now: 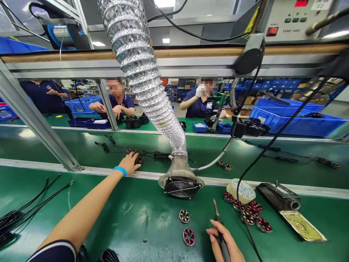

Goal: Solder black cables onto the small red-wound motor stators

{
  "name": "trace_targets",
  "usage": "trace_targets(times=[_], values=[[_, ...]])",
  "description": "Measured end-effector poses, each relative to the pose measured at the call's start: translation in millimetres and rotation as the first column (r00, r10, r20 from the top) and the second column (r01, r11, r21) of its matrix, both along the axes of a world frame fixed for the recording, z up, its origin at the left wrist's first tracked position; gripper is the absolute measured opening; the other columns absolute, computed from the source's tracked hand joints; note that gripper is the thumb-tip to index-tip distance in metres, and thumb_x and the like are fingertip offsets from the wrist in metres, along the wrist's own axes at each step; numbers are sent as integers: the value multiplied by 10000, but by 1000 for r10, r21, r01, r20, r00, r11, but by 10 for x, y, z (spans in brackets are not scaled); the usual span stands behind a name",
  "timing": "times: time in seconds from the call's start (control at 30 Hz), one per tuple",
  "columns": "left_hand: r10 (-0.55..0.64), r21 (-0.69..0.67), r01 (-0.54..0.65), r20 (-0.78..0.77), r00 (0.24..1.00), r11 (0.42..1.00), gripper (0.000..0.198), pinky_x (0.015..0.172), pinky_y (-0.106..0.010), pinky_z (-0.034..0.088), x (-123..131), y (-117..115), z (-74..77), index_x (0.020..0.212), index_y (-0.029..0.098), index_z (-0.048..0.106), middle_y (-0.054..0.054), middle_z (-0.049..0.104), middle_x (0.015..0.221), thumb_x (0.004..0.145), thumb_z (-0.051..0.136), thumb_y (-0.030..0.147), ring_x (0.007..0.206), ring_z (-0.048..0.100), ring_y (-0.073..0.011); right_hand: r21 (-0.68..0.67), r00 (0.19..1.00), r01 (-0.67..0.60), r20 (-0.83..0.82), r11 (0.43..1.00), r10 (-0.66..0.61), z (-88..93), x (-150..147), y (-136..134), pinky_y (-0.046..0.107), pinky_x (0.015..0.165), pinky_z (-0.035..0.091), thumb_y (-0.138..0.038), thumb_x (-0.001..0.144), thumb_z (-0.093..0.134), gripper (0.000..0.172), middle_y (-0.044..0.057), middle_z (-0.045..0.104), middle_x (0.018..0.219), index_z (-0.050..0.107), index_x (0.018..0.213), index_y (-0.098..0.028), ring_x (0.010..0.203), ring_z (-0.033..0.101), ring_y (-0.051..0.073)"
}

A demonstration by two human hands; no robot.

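My left hand (129,162) reaches far forward onto the conveyor belt, with its fingers closed around a small round motor stator (139,160) with red windings. A blue wristband (120,170) sits on that wrist. My right hand (225,243) rests near the front edge and grips a soldering iron (219,225) like a pen, tip pointing away. Two round stators (184,215) (188,236) lie on the green mat just left of the iron.
A fume extractor fan (181,186) on a silver flexible duct (144,80) stands mid-bench. Several more stators (252,213), a tape roll (241,189) and a soldering iron stand (279,196) sit right. Black cables (24,211) lie left. Workers sit across the belt.
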State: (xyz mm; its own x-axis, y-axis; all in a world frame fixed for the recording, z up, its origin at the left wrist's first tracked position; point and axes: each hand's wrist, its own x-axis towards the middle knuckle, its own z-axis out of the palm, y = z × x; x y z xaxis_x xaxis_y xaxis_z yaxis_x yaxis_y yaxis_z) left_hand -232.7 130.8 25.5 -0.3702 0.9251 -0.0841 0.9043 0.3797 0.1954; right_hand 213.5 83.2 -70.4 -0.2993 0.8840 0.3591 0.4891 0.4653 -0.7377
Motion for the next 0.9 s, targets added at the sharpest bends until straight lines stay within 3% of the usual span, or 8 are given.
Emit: trace_targets(times=[0.2,0.4,0.5,0.6,0.67,0.73,0.83,0.9], values=[[-15,41,18,-67,998,999,311,944,-446,476,200,250,-55,1177,126,574,-143,592,1200,938,470,295,1080,594,-257,153,986,163,-66,975,-154,156,-84,-61,217,724,588,-275,901,489,236,22,726,805,607,1099,-227,721,724,147],[-232,154,244,-92,968,957,371,929,-325,482,639,-254,134,1229,178,508,-126,602,1146,930,379,357,1057,600,-236,266,979,192,-119,945,-165,476,-110,-174,237,711,578,-127,877,484,291,14,700,813,555,1136,-238,734,695,138],[-573,376,562,-94,814,737,308,792,-304,522,1140,-649,234,1163,218,537,-77,647,987,936,422,391,871,635,-204,336,960,256,-194,906,-200,608,-51,-192,280,706,575,-128,878,481,287,19,703,809,548,1135,-236,736,673,151],[-854,311,834,-112,508,456,318,691,-270,526,1845,-818,250,1117,221,566,-65,655,941,934,446,452,796,633,-181,362,910,390,-293,847,-294,655,53,-179,341,759,565,-151,882,497,273,33,711,832,545,1142,-223,778,671,169],[-932,151,927,-68,356,343,329,679,-296,540,2340,-753,181,1076,210,584,-70,655,946,901,509,478,814,639,-204,343,857,483,-373,805,-355,660,135,-158,365,781,556,-166,888,501,259,38,709,841,549,1138,-214,792,675,173],[-944,41,943,-3,331,331,293,707,-333,560,2794,-590,62,1039,201,595,-73,653,938,855,605,429,838,648,-227,315,809,548,-434,774,-396,662,216,-131,362,776,551,-184,887,514,246,40,706,847,554,1129,-209,788,676,169],[-913,68,910,29,408,409,245,747,-378,577,3315,-317,-86,986,179,596,-105,634,1023,812,673,334,929,646,-261,291,764,601,-482,745,-429,667,306,-97,352,765,543,-224,880,539,245,44,705,845,557,1123,-200,781,677,167],[-877,142,867,23,480,478,336,867,-411,555,3488,-202,-75,1121,169,544,-152,564,1223,831,646,304,1095,595,-276,275,750,614,-495,740,-439,674,333,-92,357,771,537,-251,877,546,252,50,709,846,561,1122,-193,785,681,174]])
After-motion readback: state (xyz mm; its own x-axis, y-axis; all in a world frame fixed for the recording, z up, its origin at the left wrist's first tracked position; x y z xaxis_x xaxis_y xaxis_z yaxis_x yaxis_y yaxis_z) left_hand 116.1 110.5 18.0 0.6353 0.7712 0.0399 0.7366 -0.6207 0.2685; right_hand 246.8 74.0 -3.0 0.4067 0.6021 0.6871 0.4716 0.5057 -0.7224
